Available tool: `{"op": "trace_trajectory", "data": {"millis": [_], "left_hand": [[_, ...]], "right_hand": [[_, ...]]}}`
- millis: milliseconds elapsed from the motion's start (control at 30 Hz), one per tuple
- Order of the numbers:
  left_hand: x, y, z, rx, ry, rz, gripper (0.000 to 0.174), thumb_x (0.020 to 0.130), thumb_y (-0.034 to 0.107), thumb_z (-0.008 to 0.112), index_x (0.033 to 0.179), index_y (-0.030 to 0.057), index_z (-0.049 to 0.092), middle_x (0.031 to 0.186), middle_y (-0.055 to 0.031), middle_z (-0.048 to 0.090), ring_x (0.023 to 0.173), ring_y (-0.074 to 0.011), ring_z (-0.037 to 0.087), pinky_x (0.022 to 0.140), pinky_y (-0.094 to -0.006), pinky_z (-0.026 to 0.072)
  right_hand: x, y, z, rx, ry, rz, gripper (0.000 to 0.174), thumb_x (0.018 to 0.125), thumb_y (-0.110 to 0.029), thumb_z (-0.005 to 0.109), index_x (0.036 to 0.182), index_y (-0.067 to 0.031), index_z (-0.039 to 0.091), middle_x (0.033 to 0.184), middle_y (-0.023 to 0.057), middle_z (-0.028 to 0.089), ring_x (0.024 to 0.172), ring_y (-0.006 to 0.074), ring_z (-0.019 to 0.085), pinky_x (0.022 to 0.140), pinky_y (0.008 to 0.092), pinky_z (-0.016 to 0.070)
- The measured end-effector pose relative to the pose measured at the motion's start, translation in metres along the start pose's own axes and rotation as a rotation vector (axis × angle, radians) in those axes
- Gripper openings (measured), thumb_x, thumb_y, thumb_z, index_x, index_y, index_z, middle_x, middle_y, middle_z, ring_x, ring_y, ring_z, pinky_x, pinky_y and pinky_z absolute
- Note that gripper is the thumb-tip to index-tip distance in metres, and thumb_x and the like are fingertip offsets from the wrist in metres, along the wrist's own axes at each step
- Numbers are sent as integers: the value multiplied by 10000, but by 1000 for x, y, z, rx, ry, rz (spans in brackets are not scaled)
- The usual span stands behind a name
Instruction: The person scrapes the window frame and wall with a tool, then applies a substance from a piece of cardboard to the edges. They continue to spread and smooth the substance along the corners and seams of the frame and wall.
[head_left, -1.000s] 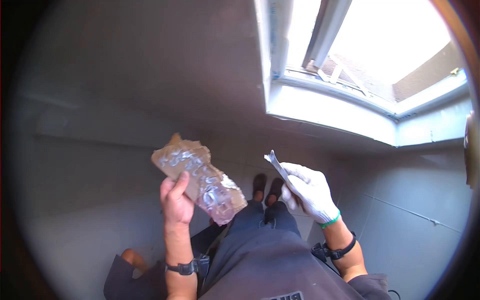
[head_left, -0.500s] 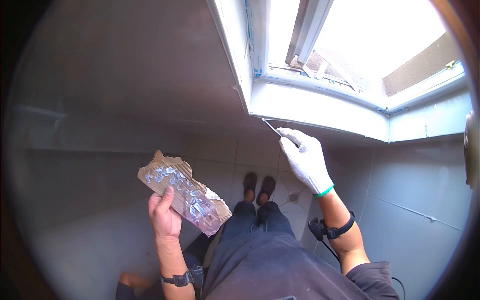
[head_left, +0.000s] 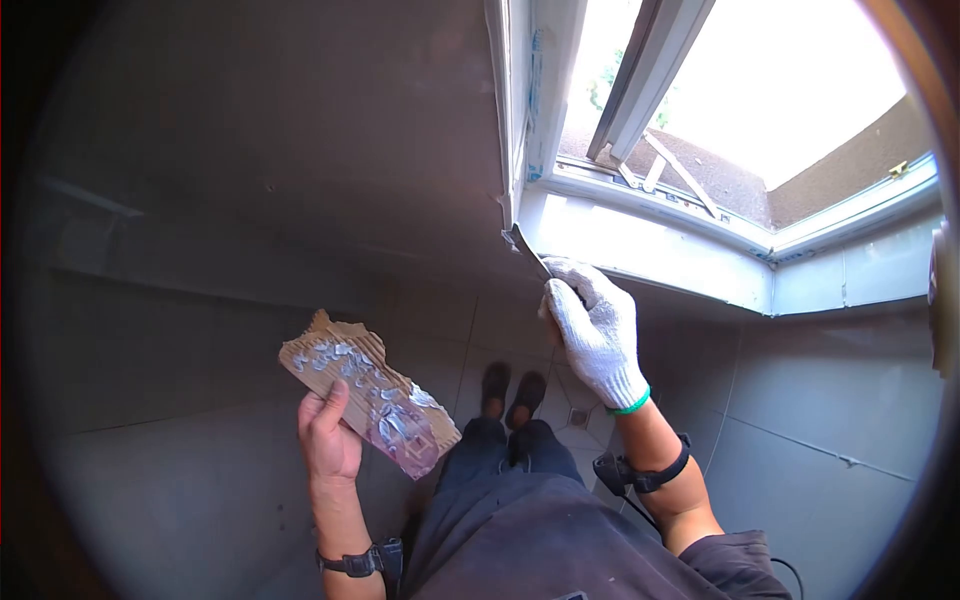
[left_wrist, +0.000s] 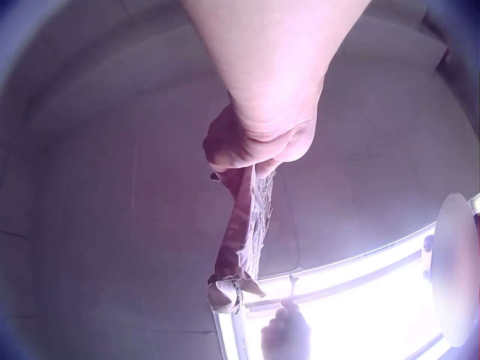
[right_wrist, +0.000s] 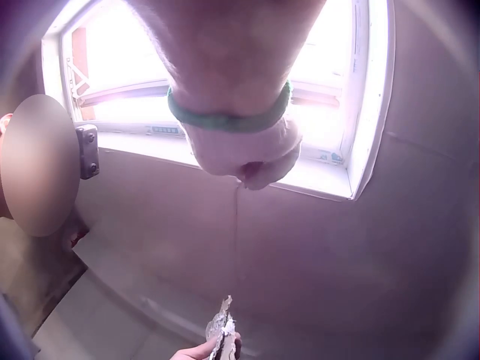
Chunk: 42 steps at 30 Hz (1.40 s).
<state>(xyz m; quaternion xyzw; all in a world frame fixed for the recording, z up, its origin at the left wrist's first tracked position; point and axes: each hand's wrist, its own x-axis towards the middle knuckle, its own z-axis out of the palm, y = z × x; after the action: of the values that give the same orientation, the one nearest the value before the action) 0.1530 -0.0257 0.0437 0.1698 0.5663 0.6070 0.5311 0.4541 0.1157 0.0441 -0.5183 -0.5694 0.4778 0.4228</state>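
Left grip: torn, smeared cardboard

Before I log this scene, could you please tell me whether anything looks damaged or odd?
Yes: the cardboard piece in the left hand has a ragged, torn edge and whitish smears across its face. Only the right hand is gloved.

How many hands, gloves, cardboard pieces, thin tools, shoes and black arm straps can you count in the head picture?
Hands: 2 (left hand, right hand)
White gloves: 1
Cardboard pieces: 1
Thin tools: 1
Dark shoes: 2
Black arm straps: 2
Total: 9
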Motion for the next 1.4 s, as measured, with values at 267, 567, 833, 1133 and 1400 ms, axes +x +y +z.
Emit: {"op": "trace_trajectory", "data": {"millis": [267, 567, 833, 1133, 1400], "left_hand": [[1, 2, 2, -26, 4, -3, 363, 1048, 148, 612, 1351, -51, 592, 1297, -143, 685, 1185, -261, 657, 1062, -422, 492], [2, 2, -4, -41, 34, -8, 334, 1045, 127, 617, 1321, -62, 613, 1287, -141, 688, 1175, -243, 661, 1053, -404, 501], [4, 5, -9, -11, 62, -18, 326, 1033, 140, 633, 1295, -53, 627, 1258, -135, 704, 1154, -238, 667, 1047, -393, 492], [7, 9, -14, 0, 65, -14, 350, 1040, 141, 614, 1324, -64, 612, 1278, -145, 698, 1164, -240, 666, 1052, -390, 492], [9, 13, -16, 16, 74, -6, 345, 1041, 131, 607, 1324, -67, 610, 1292, -144, 694, 1171, -238, 666, 1055, -387, 494]], "right_hand": [[14, 0, 0, -171, 66, -193, 240, 952, -46, 686, 1167, 44, 740, 883, 173, 756, 758, 240, 732, 731, 330, 557], [18, 22, 16, 63, 74, -45, 261, 1016, -67, 660, 1253, 30, 712, 819, 53, 703, 674, 90, 627, 636, 251, 519], [28, 41, 22, 110, 92, -85, 244, 1012, -39, 661, 1231, 55, 712, 842, 52, 711, 676, 92, 629, 637, 248, 523], [39, 47, 23, 69, 93, -58, 249, 1017, -53, 658, 1239, 35, 726, 853, 66, 732, 698, 96, 664, 658, 246, 544], [45, 45, 32, 39, 79, -132, 263, 1041, -34, 613, 1273, 69, 684, 839, 81, 708, 684, 100, 634, 638, 258, 534]]}}
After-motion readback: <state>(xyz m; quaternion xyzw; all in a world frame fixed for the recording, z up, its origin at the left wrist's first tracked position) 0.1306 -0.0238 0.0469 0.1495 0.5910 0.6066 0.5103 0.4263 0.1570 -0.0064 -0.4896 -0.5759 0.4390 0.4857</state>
